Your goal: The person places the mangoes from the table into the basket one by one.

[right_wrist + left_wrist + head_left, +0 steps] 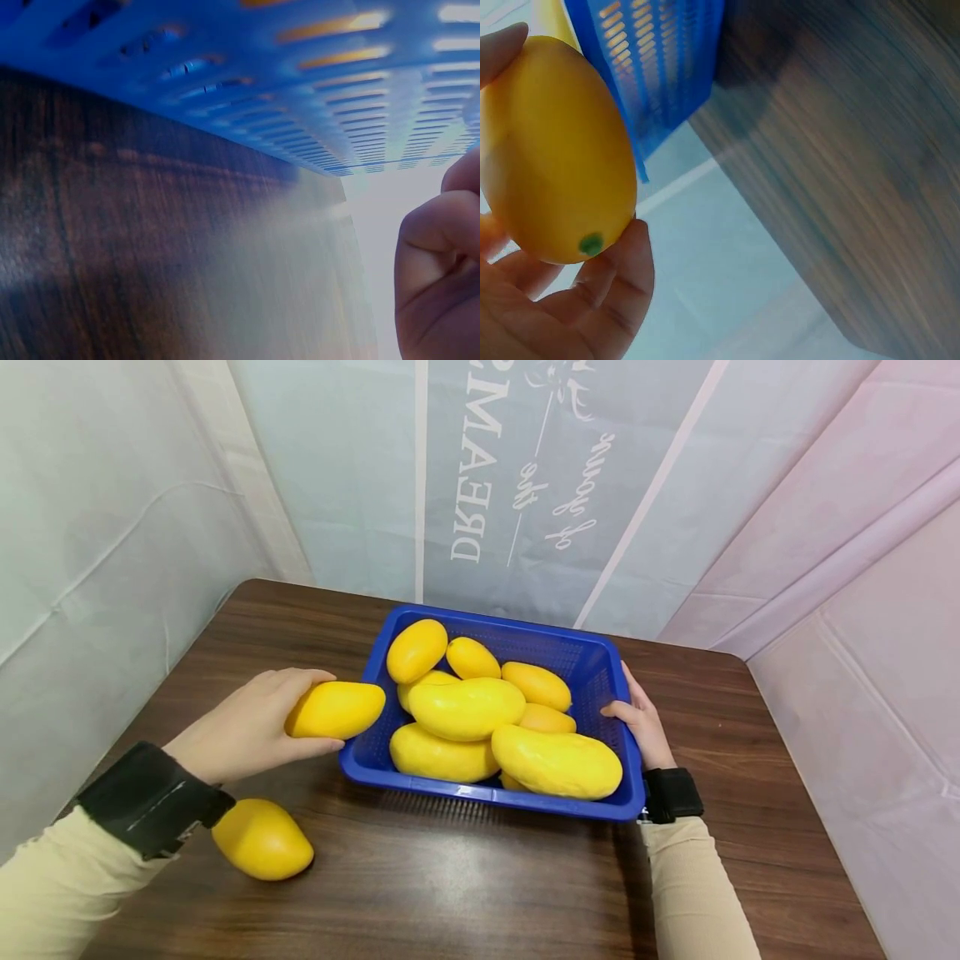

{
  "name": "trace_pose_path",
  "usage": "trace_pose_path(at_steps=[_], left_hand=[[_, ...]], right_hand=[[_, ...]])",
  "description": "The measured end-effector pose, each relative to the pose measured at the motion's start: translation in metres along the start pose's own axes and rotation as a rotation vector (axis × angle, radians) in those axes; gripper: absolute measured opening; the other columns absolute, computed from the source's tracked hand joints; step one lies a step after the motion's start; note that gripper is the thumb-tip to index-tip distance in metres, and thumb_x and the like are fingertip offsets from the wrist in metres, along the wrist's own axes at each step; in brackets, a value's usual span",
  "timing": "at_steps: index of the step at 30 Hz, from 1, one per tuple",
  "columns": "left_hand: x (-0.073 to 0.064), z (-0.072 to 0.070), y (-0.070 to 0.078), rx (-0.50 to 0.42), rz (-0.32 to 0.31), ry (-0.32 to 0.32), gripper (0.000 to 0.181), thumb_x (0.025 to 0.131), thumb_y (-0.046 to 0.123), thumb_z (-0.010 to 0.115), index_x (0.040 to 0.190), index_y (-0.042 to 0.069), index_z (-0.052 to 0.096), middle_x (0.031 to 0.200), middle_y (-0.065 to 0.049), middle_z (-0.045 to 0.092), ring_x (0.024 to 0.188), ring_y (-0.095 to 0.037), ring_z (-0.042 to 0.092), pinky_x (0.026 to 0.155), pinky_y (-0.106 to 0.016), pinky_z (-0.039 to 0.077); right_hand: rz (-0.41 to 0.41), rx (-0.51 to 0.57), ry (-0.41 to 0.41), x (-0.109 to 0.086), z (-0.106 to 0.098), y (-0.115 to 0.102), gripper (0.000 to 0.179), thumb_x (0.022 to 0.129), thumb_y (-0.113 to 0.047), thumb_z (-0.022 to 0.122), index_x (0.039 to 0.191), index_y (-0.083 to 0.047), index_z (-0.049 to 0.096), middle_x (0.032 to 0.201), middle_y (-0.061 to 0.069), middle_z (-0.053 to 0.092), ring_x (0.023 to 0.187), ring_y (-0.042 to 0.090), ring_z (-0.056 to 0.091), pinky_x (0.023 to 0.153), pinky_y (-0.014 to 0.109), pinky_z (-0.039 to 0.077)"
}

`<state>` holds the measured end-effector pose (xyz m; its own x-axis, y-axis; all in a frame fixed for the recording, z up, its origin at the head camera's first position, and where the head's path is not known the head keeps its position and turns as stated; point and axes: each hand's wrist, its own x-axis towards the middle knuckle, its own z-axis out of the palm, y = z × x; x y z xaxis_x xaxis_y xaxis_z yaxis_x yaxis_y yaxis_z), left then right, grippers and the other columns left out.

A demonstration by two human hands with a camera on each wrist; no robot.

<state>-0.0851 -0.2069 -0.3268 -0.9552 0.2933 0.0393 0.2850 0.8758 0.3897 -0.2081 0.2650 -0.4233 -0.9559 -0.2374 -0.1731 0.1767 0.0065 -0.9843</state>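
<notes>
My left hand grips a yellow mango between thumb and fingers, at the left rim of a blue plastic basket. In the left wrist view a green stem spot shows on that mango, close beside the basket's slotted wall. On the right side, my right hand holds the basket's rim, its thumb over the inside. Several yellow mangoes lie piled in the basket, among them a long, pale one on top. The right wrist view shows curled fingers beneath the basket's side.
Another mango lies on the dark wooden table, below my left wrist. Behind the table hangs a grey-blue cloth with printed lettering. Pale sheets close off both sides.
</notes>
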Motion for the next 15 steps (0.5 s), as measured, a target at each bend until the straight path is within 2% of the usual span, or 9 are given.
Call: trace_pose_path(at_steps=[5, 10, 15], left_hand=[[0.001, 0.005, 0.009, 0.004, 0.069, 0.029, 0.071, 0.081, 0.044, 0.079, 0.138, 0.010, 0.055, 0.121, -0.014, 0.059, 0.106, -0.031, 0.055, 0.090, -0.051, 0.048], [0.005, 0.010, 0.016, -0.004, 0.082, 0.019, 0.072, 0.081, 0.050, 0.076, 0.141, 0.015, 0.055, 0.119, -0.010, 0.058, 0.107, -0.029, 0.053, 0.090, -0.050, 0.048], [0.008, 0.015, 0.022, -0.026, 0.092, 0.013, 0.075, 0.081, 0.054, 0.075, 0.141, 0.015, 0.055, 0.120, -0.008, 0.060, 0.108, -0.027, 0.054, 0.093, -0.050, 0.049]], right_hand=[[-0.002, 0.000, -0.001, 0.000, 0.000, -0.001, 0.078, 0.097, -0.004, 0.046, 0.158, -0.040, 0.014, 0.167, 0.005, 0.017, 0.145, 0.035, 0.033, 0.091, 0.027, 0.054], [-0.005, 0.001, -0.002, 0.000, 0.000, -0.001, 0.078, 0.097, -0.003, 0.046, 0.158, -0.040, 0.015, 0.167, 0.005, 0.018, 0.144, 0.035, 0.034, 0.092, 0.028, 0.054], [-0.006, 0.002, -0.005, 0.000, 0.000, -0.001, 0.078, 0.097, -0.004, 0.046, 0.158, -0.040, 0.015, 0.167, 0.005, 0.017, 0.144, 0.036, 0.034, 0.092, 0.029, 0.053]])
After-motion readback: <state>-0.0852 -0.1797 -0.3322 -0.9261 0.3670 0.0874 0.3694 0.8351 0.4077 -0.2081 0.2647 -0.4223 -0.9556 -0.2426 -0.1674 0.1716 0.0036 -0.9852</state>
